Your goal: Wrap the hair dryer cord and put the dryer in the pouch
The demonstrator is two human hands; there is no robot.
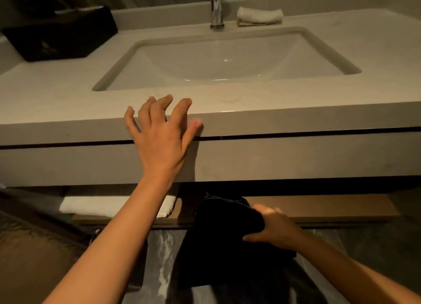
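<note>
the person stands at a pale vanity counter (296,112), both bare arms reaching forward. the left hand (159,135) is spread wide, fingers apart, laid against the counter's front edge with the fingertips curling over onto the top; it grasps nothing. the right hand (271,228) is lower down, below the counter, clamped around the side of a black fabric pouch (218,242), thumb underneath and fingers over the top. the pouch hangs in the air in front of the lower shelf (319,208), its gathered mouth pointing up toward the counter's underside. it looks bulky, but whether the dryer is inside i cannot tell; no dryer or cord shows anywhere.

on the counter, a rectangular undermount sink (227,59) sits in the middle, a chrome faucet (216,7) behind it. a rolled white washcloth (259,15) lies just right of the faucet, and a black tissue box (61,34) stands at the far left. a folded white towel (109,205) rests on the lower shelf, left of the pouch, partly behind the left forearm.
</note>
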